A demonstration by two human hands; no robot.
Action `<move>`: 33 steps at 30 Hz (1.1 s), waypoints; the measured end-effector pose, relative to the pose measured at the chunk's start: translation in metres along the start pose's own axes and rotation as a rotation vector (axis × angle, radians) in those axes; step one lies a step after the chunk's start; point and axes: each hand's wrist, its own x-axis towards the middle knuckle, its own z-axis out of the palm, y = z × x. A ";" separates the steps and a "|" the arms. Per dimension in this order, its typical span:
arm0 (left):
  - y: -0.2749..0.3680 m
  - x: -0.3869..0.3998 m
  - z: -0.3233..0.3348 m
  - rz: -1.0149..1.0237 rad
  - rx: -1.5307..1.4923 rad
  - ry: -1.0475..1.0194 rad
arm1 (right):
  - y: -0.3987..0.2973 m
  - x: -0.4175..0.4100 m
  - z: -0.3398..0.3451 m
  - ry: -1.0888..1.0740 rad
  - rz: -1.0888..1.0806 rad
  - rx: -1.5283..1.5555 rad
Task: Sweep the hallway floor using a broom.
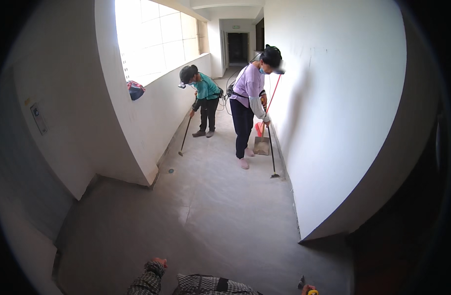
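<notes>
My left hand (160, 261) is low in the view, below a checked sleeve, held over the bare concrete floor (188, 236). Its fingers look curled, but I cannot tell whether anything is in them. At the bottom edge, my right hand (307, 289) grips a hand tool (313, 292) with a yellow handle end. A small dark grey blade-like piece (301, 282) shows just beyond that hand; it seems to belong to the tool. The rest of the tool is cut off by the frame.
Ahead, one person (251, 84) holds a long-handled scraper (272, 155) beside a dustpan (262, 146). Another person (207, 88) works a second long scraper (185, 136) along the left wall. A floor drain (171, 171) lies nearer. A bag (136, 90) rests on the ledge.
</notes>
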 end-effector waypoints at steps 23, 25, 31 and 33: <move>0.079 -0.049 0.110 0.205 -0.068 -0.037 | 0.059 -0.038 -0.035 -0.017 0.086 -0.320; 0.068 -0.042 0.115 0.187 -0.047 -0.021 | 0.060 -0.029 -0.034 0.015 0.130 -0.188; 0.048 -0.030 0.170 0.110 -0.212 -0.036 | 0.113 0.011 -0.033 -0.024 0.101 -0.211; 0.049 -0.032 0.191 0.119 -0.228 -0.024 | 0.150 0.020 -0.033 0.007 0.146 -0.003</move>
